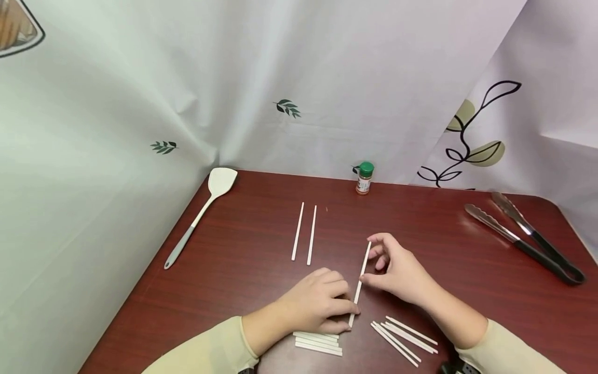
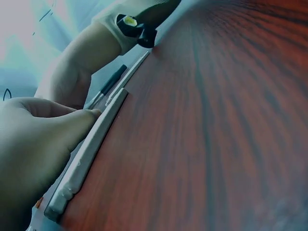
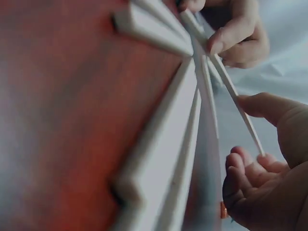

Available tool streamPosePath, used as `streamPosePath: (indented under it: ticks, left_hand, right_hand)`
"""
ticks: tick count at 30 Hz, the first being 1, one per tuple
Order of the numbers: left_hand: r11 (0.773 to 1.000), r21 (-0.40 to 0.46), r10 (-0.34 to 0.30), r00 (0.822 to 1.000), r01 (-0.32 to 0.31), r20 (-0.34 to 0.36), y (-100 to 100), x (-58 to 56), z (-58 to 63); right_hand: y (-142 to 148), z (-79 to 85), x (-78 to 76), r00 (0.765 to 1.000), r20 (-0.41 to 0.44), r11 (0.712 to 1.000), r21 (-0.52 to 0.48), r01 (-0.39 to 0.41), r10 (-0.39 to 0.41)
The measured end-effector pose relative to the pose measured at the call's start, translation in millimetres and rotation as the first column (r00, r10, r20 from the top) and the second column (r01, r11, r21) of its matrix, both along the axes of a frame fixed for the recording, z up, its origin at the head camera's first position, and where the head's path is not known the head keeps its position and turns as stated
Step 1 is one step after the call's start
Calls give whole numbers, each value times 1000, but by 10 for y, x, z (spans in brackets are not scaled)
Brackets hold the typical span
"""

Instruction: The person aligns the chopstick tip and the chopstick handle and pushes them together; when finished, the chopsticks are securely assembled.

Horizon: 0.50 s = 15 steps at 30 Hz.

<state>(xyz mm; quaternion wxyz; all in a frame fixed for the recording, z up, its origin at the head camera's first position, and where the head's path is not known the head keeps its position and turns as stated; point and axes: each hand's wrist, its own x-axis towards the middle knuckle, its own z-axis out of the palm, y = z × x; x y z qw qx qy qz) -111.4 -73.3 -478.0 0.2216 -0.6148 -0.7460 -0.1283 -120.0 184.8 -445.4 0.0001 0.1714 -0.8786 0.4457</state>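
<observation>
Both hands hold one slim, straight white stick (image 1: 363, 265), which slants up and away from me. Its near end is between the thumb and fingers of the left hand (image 1: 322, 301). Farther up, the right hand (image 1: 399, 267) has its thumb against the side and a fingertip at the far end, as the right wrist view shows of the same stick (image 3: 236, 96). Below the left hand several white sticks (image 1: 317, 345) lie side by side, partly covered by it. Several more loose sticks (image 1: 404, 340) are fanned out near the right forearm.
Two white sticks (image 1: 299, 231) lie almost parallel beyond the left hand. A white spatula (image 1: 201, 210) with a grey handle rests along the left edge. At the back stands a green-capped spice jar (image 1: 364, 179). Black-handled metal tongs (image 1: 528, 239) lie spread at the right.
</observation>
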Motion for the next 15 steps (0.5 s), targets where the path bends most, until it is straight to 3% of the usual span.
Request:
streamPosePath:
  ticks: [4, 9, 15]
  left_hand:
    - [1000, -1, 3, 1000, -3, 20, 6, -10, -23]
    - [1000, -25, 8, 999, -7, 32, 33, -17, -34]
    - [999, -35, 8, 999, -7, 49, -14, -6, -11]
  right_hand:
    - [-40, 6, -120, 1000, -4, 992, 127, -26, 27]
    - [-87, 42, -227, 998, 18, 958, 281, -59, 56]
    - [-204, 52, -276, 995, 28, 924, 370, -97, 93]
